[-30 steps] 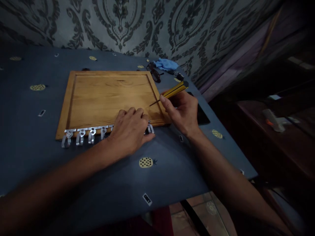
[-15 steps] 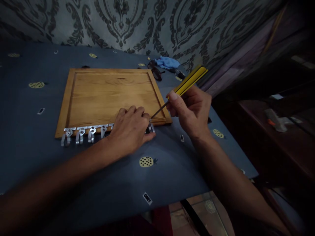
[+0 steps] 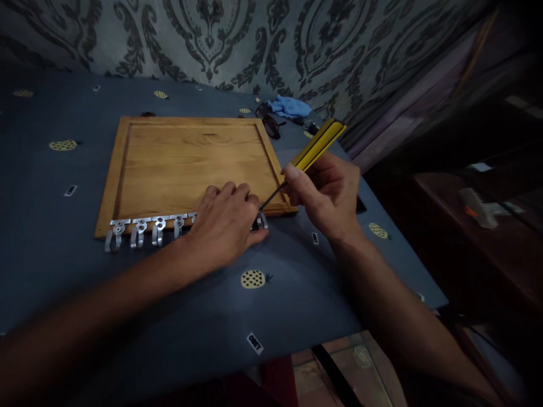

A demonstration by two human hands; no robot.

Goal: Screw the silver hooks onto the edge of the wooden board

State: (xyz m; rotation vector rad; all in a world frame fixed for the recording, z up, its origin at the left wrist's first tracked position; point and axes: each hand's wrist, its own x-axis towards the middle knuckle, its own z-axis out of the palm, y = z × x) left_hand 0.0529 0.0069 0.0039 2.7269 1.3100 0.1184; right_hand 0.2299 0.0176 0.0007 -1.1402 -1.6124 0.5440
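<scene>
A framed wooden board (image 3: 186,164) lies flat on the blue cloth. Along its near edge runs a silver hook rail (image 3: 159,229) with several hooks. My left hand (image 3: 227,226) grips the rail's right part from above, thumb at the near side, hiding some of the hooks. In my right hand (image 3: 324,195) is a screwdriver (image 3: 320,146) with a yellow and black handle, held tilted in the fingers. Its thin shaft slopes down left to the rail's right end, close by my left fingertips. Whether the tip sits in a screw cannot be made out.
Sunglasses (image 3: 270,123) and a blue cloth (image 3: 289,106) lie behind the board's right corner, near the patterned wall (image 3: 207,34). A dark flat object (image 3: 360,205) shows beside my right wrist. The table's right edge slants toward me; dark furniture (image 3: 458,192) stands beyond it.
My right hand has shifted slightly left, and the screwdriver handle has come down a little and stands somewhat steeper. My left hand, the board and the rail stay in place.
</scene>
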